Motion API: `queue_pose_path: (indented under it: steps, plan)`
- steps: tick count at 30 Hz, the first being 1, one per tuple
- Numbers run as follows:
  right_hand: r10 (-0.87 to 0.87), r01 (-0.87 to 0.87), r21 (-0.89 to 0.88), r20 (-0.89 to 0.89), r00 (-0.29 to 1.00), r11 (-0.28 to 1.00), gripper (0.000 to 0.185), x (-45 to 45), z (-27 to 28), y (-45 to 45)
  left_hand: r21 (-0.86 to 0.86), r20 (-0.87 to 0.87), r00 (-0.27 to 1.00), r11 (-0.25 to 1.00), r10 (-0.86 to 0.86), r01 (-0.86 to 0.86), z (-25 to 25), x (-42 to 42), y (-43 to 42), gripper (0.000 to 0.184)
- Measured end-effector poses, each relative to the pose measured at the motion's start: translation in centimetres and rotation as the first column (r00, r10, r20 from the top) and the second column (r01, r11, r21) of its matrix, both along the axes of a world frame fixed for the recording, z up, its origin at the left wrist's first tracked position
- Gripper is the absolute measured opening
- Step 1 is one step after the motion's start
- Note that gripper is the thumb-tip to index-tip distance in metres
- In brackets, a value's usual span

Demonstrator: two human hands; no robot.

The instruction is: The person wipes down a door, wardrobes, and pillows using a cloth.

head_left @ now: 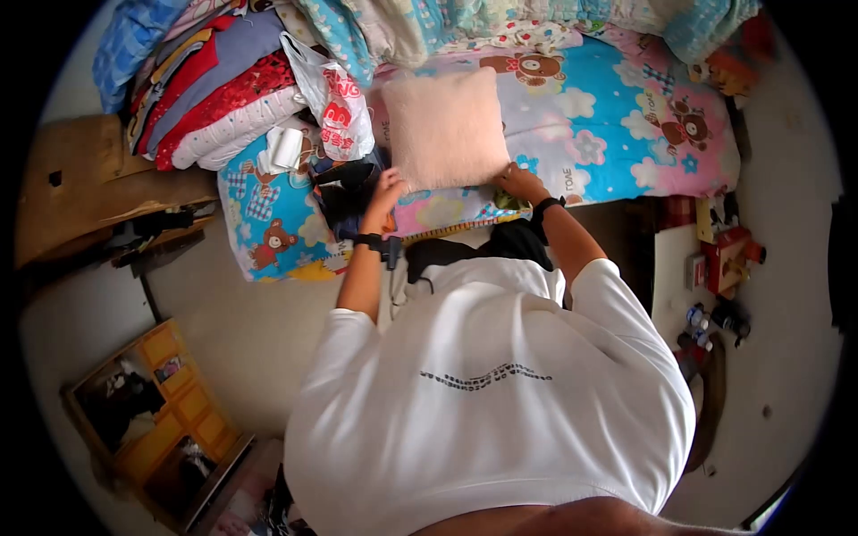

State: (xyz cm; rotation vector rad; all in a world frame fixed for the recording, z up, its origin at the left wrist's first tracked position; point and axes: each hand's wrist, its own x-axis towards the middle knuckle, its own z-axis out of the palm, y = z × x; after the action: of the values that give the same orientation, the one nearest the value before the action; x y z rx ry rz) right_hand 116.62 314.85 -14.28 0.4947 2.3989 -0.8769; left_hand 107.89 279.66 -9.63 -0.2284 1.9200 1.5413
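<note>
A fluffy pale pink pillow [447, 125] lies on the patterned bed cover [590, 107]. At its near left corner is my left hand [384, 195], with the fingers bent against the edge; they look closed on it. My right hand [523, 183] has its fingers curled on the near right corner of the pillow. Both wrists wear dark bands. Beside my left hand lies a dark item [349, 188], perhaps a bag or folded cloth, whose kind I cannot make out.
Left of the pillow are a white plastic bag [344, 116] with red print, a white roll [286, 148] and a pile of folded bedding [228, 98]. A wooden cabinet [170, 402] stands at lower left. Bottles [699, 326] and boxes stand at the right. Curtains [465, 18] hang behind.
</note>
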Motion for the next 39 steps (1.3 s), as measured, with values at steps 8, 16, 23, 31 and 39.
queue_pose_path:
  steps: [8,16,23,31,39]
  plan:
    - [0.457,-0.462,-0.064,-0.087,0.885,0.884,0.034,-0.8,2.6,3.1,-0.141,0.025,0.998,0.989,0.059,-0.055,0.8,4.5,6.6,0.077]
    - [0.379,-0.444,-0.083,-0.397,0.836,0.892,0.034,-0.9,15.4,3.7,-0.056,-0.401,0.916,0.998,-0.02,-0.003,-0.7,7.6,9.5,0.107]
    - [0.39,-0.573,-0.359,-0.466,0.794,0.737,0.017,2.0,27.4,2.2,0.387,-0.313,0.902,0.827,-0.299,0.408,2.8,11.1,14.7,0.087]
    - [0.77,-0.807,-0.252,-0.248,0.587,0.534,0.027,4.8,15.7,3.6,0.292,-0.38,0.918,0.927,-0.114,0.236,10.7,12.4,17.1,0.048]
    - [0.864,-0.913,-0.238,-0.31,0.396,0.333,0.023,3.4,19.9,6.8,-0.22,-0.692,0.67,0.963,-0.268,0.158,6.7,13.5,22.4,0.058]
